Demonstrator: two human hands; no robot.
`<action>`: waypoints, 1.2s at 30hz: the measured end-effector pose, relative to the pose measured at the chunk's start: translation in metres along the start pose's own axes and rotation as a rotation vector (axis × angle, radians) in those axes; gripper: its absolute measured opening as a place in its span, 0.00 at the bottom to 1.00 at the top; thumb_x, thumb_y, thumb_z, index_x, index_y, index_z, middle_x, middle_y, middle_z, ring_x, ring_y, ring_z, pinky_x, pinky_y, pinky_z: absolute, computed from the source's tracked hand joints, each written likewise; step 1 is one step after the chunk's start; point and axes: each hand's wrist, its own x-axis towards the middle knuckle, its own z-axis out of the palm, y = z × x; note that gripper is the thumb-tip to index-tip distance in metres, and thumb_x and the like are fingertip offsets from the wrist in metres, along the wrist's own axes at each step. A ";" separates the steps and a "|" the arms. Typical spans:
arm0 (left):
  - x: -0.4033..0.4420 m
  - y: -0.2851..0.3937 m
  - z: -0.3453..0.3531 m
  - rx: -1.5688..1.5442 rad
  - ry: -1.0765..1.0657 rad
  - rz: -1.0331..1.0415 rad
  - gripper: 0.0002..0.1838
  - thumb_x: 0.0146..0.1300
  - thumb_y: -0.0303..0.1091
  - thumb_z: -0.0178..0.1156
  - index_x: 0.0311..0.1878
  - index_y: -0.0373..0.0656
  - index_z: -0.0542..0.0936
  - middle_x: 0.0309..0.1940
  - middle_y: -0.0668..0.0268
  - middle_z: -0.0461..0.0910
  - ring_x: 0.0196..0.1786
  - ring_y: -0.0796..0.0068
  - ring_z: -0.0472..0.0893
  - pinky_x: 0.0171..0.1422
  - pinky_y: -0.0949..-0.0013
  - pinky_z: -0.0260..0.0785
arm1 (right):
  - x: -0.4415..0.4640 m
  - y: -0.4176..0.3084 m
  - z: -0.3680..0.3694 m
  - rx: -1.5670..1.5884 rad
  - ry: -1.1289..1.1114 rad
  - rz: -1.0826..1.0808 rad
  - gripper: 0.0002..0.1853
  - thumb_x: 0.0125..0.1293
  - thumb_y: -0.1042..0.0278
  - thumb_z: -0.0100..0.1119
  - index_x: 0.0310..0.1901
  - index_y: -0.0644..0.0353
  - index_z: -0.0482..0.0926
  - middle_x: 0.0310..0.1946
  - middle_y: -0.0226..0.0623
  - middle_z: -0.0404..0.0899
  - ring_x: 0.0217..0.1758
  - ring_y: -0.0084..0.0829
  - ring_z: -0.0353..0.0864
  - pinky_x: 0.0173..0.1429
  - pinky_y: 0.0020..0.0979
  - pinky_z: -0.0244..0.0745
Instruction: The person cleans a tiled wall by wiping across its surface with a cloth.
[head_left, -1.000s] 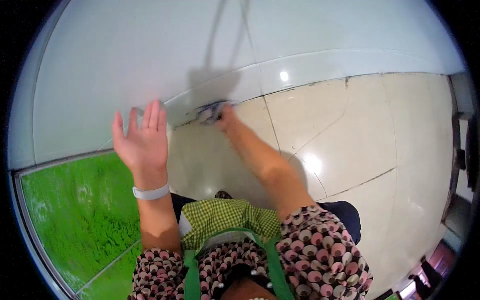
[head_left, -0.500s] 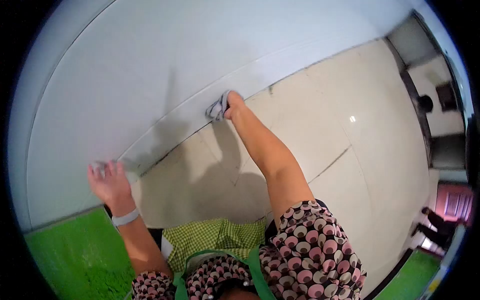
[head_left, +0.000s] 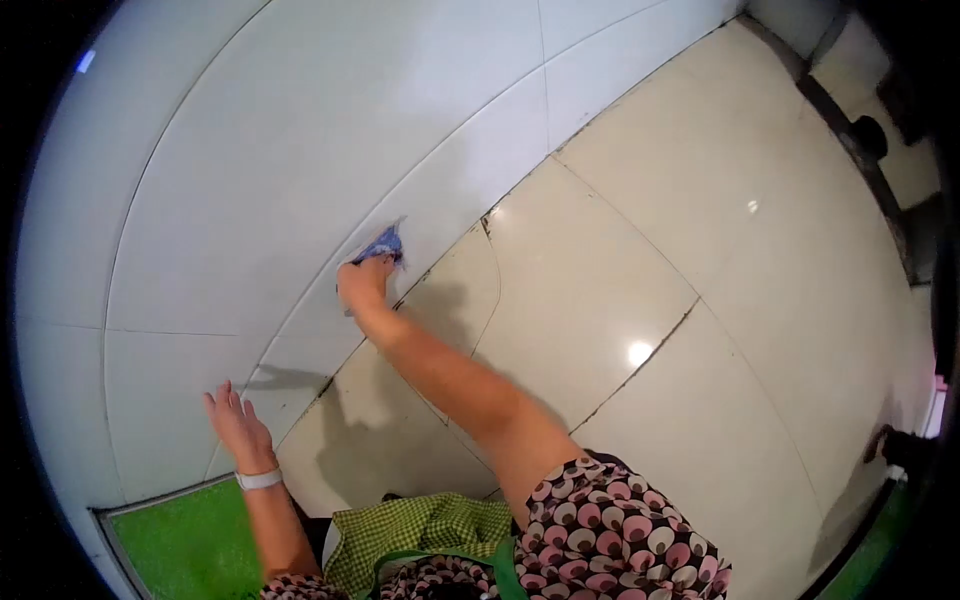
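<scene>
A crumpled blue and white cloth [head_left: 386, 243] is pressed against the low part of the white tiled wall [head_left: 270, 190], just above where it meets the floor. My right hand [head_left: 364, 284] is closed on the cloth, partly covering it. Further left, my left hand [head_left: 240, 432] holds nothing, fingers stretched and slightly apart. It is close to the wall's lower edge; whether it touches the wall I cannot tell. A light band sits on the left wrist.
Beige floor tiles [head_left: 620, 290] with dark, worn joints spread to the right. A green mat or panel [head_left: 190, 540] lies at lower left. Dark-edged structures [head_left: 865, 135] line the far right. A dark, partly cut-off shape is at the right edge.
My right hand and the cloth have shifted left and downward in view, along the wall base. The left hand appears lower and slightly right. The camera view has also turned.
</scene>
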 end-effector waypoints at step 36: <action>-0.068 -0.238 0.170 -0.085 -0.450 -0.800 0.33 0.63 0.38 0.53 0.69 0.37 0.55 0.70 0.55 0.53 0.71 0.59 0.54 0.73 0.61 0.45 | 0.072 0.076 -0.172 -0.975 -0.017 -0.228 0.38 0.46 0.78 0.62 0.61 0.69 0.57 0.50 0.64 0.66 0.49 0.55 0.76 0.49 0.40 0.76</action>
